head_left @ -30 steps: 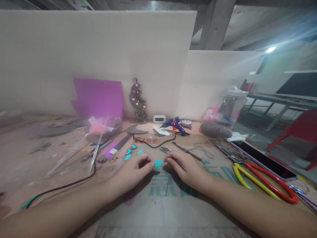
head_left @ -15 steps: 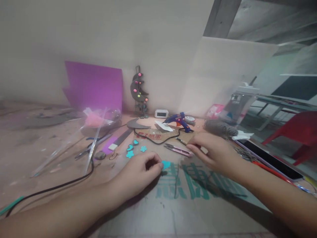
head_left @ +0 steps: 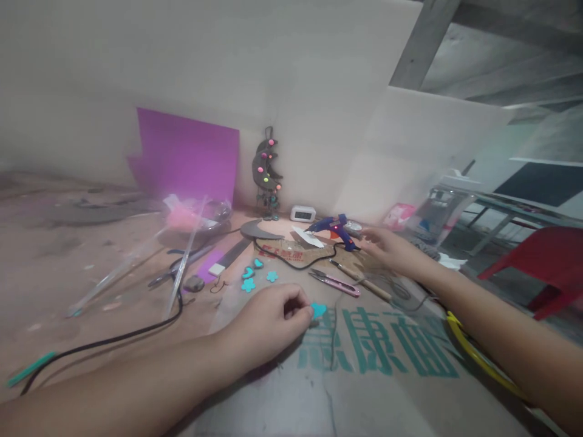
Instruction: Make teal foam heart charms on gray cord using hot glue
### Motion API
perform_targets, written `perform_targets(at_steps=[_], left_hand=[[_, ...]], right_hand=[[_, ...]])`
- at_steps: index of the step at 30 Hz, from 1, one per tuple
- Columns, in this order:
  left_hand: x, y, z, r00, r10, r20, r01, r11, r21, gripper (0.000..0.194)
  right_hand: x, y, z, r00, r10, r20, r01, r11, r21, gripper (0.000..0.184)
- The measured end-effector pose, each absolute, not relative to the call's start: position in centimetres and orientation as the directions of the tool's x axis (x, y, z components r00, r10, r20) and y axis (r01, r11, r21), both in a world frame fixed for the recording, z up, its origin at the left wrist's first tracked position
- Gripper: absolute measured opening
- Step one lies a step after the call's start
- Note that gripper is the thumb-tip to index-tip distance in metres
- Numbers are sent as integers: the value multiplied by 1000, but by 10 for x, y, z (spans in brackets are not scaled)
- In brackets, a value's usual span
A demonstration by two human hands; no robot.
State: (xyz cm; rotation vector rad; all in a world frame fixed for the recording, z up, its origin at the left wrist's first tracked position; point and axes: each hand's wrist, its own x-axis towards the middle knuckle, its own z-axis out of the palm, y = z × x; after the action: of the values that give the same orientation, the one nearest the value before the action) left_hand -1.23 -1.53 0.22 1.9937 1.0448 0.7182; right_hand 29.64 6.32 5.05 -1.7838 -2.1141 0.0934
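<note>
My left hand [head_left: 282,312] is closed in a pinch on a small turquoise cutout piece [head_left: 319,311], held low over the cardboard; its edge shows beyond my fingertips. Just right of the blue glue gun [head_left: 330,226], my right hand [head_left: 387,246] reaches out with fingers loosely apart and nothing seen in them. The glue gun has a small red light and rests by a white scrap [head_left: 308,237]. A slim wooden-handled tool [head_left: 364,282] lies below my right hand, beside pink-handled thread snips [head_left: 337,283]. Several turquoise flower and curved pieces, including a flower [head_left: 272,276], lie beyond my left hand.
A grey crescent [head_left: 262,229] lies at the back, below a decorated moon ornament [head_left: 266,167] against the wall. Left are a purple sheet [head_left: 189,158], clear sticks [head_left: 184,267] and a black cord [head_left: 113,337]. A yellow-handled tool [head_left: 478,358] lies under my right forearm.
My right hand has let go of the wooden-handled tool and moved away toward the glue gun's handle. My left hand keeps its pinch on the turquoise piece. The view has shifted slightly.
</note>
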Motion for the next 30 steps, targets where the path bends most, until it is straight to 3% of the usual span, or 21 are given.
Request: perform_targets(at_steps=[5, 10, 15, 21, 30], left_hand=[[-13, -17, 4, 511, 852, 116, 435, -373, 820, 15], [-13, -18, 5, 502, 857, 117, 436, -368, 821, 15], [-13, -16, 6, 512, 852, 109, 444, -371, 816, 16], [-14, -17, 6, 517, 850, 104, 436, -365, 822, 16], [-15, -18, 9, 508, 855, 108, 437, -364, 822, 19]], right_hand=[[293, 105, 54, -36, 980, 194, 939, 100, -330, 51], [278, 127, 48, 40, 988, 151, 925, 21, -380, 46], [253, 128, 35, 118, 974, 194, 907, -26, -421, 44], [245, 129, 27, 174, 951, 256, 860, -20, -510, 28], [250, 88, 63, 143, 940, 310, 776, 88, -625, 27]])
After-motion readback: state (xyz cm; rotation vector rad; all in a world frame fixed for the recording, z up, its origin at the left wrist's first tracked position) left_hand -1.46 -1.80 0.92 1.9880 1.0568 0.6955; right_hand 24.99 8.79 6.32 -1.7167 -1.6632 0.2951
